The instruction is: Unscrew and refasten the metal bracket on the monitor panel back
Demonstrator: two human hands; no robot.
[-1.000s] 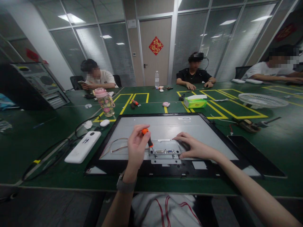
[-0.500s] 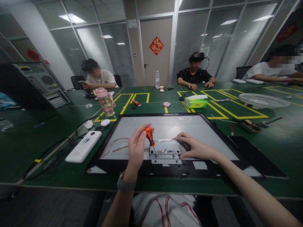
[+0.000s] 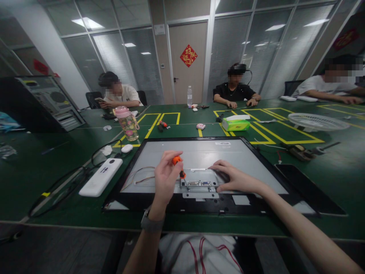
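My left hand (image 3: 166,173) is wrapped round the orange and black handle of a screwdriver (image 3: 183,174), tilted with its shaft pointing down at the left end of a metal port bracket (image 3: 199,176). The bracket shows a row of video connectors and lies on the grey back of a display panel (image 3: 242,156) with a black frame. Fingers on its far edge and thumb on its near edge, my right hand (image 3: 232,177) grips the bracket's right end. Thin wires (image 3: 142,181) run left from the bracket, partly hidden behind my left hand.
On the left lie a white power bank (image 3: 101,177) and a black cable (image 3: 61,194); a pink-lidded bottle (image 3: 127,123) stands behind. A dark phone-like slab (image 3: 309,186) touches the right side. A green tissue pack (image 3: 236,124) sits beyond the panel. Several people sit across the table.
My left hand has turned about the screwdriver, its fingers now further round the handle, and the handle has shifted slightly. My right hand and the panel stay put.
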